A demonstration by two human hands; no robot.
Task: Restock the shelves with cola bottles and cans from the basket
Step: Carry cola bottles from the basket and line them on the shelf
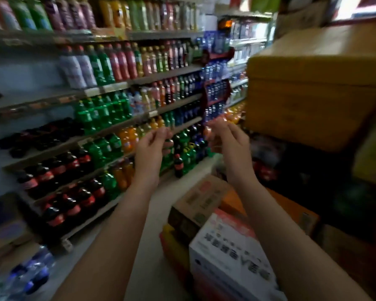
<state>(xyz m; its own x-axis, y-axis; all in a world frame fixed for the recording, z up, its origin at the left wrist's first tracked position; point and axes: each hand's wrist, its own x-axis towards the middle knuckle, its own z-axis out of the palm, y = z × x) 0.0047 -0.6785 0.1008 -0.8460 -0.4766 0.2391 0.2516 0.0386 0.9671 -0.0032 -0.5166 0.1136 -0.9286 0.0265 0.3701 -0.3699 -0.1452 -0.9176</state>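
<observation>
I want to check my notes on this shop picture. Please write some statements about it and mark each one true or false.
1. The left hand and the right hand are both raised before the shelves and hold nothing. True.
2. The cola bottles stand on the top shelf. False: they fill the lower shelves at the left.
3. A white carton with dark print lies under the right forearm. True.
4. The orange bottles stand left of the cola bottles. False: they stand to the right, beyond the green bottles.
</observation>
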